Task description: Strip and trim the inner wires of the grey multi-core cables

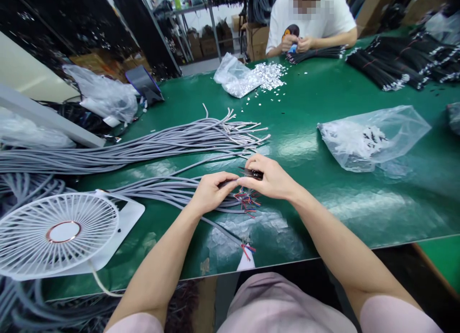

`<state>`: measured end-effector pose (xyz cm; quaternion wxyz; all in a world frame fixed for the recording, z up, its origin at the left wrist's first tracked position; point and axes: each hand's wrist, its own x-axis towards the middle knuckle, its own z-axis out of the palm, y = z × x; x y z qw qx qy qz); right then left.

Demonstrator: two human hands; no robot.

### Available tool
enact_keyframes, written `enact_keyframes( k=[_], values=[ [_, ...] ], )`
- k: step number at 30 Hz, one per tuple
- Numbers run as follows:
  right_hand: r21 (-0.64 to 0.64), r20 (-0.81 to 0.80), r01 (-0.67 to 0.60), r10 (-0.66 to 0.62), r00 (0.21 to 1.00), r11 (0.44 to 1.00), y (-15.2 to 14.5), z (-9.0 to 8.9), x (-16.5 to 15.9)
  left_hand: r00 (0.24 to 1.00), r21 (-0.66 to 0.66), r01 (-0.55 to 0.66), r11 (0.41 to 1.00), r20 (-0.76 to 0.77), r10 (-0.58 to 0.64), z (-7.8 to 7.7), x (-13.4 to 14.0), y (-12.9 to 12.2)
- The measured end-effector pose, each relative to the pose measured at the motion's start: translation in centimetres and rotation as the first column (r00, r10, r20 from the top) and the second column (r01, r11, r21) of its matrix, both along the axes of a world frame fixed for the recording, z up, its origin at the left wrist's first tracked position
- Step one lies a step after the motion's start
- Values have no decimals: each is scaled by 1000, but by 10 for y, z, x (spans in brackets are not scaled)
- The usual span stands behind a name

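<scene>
Left hand (212,193) mid-table, thumb and fingers pinched together on what looks like a grey cable end (227,182); fingers hide most of it, so exact grip unclear. Right hand (271,178) just beside it, curled closed around a small black tool (256,174), thin dark tip pointing left toward the left hand; can't tell if the tool's own jaws are apart. Fingertips of both hands nearly meet or touch. Lower grey cable bundle (168,187) runs in from the left and passes under/behind the left hand; its stripped ends, red and blue wires (247,199), fan out just below the right hand's fingers, on the near side. One separate grey cable (224,230) lies nearer the body, coloured ends over a white piece (246,260) at the table edge. Upper grey cable bundle (143,143) lies beyond both hands, pale ends pointing right. White fan (64,232) left of the left hand, well apart. Clear bag (373,139) of white pieces to the right, beyond the right forearm. Co-worker (312,21) in a white top across the green table (305,103), both hands raised together near black cables (319,53).
</scene>
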<state>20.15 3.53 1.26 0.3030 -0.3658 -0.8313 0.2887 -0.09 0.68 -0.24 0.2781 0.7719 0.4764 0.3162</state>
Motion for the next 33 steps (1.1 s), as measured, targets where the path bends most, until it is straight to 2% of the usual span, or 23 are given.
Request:
enact_keyframes(
  k=[2,3,6,10,11,13,15,18,19,21,24,27,30,33],
  values=[
    [42,67,111,-113,991,993,-3,-1,-5,999,50,-46,998,-1,46,-1,1,-1],
    [71,97,127,-134,986,989,-4,-2,-6,998,64,-59,996,6,58,0,1,-2],
    [126,143,46,-64,988,991,-6,1,-4,998,35,-44,998,35,43,3,-1,-3],
    [70,143,-119,108,984,990,-1,6,14,1000,-72,9,997,-1,-9,11,-9,-2],
    [59,134,-119,110,985,991,3,7,20,999,-66,24,998,-26,-26,13,-12,-1],
    [64,124,-36,28,992,997,11,6,32,992,-50,87,995,-82,-91,15,-20,3],
    [73,123,105,-113,986,992,19,4,42,971,-138,201,970,-105,-216,16,-26,6],
    [52,155,208,-213,965,977,27,-3,48,924,-402,319,858,-71,-376,17,-32,7],
    [43,171,201,-206,964,979,28,-6,47,920,-466,316,826,-62,-387,16,-32,6],
    [25,198,168,-170,965,985,28,-10,45,937,-522,255,814,-74,-341,13,-31,5],
    [17,189,191,-191,963,981,29,-13,41,981,-423,101,900,-109,-162,4,-29,6],
    [37,135,296,-298,945,954,30,-13,39,988,-170,-66,983,-147,42,-7,-29,19],
    [47,73,347,-350,934,937,29,-11,37,945,52,-184,982,-266,191,-12,-24,47],
    [45,19,367,-368,930,929,28,-10,36,854,173,-161,972,-469,225,-14,-8,80]
  ],
)
